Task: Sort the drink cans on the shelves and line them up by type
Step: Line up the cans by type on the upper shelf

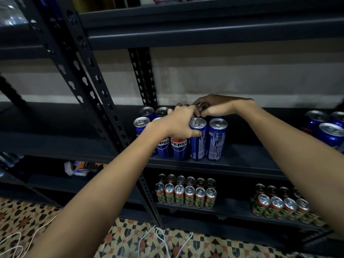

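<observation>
A cluster of tall blue Pepsi cans [216, 140] stands upright on the middle shelf [242, 159], in two or three rows. My left hand [176, 123] lies over the top of the cluster, its thumb curled round the front of one front-row can [198, 144]. My right hand [216, 108] reaches in from the right over the back row, fingers curled down onto a can top there; that can is mostly hidden. More blue Pepsi cans [330, 135] stand at the shelf's far right.
On the lower shelf stand two groups of small green-and-red cans, one in the middle [186, 196] and one at the right [283, 207]. Black perforated uprights [89, 86] frame the bay. White cables [163, 241] lie on the patterned floor tiles.
</observation>
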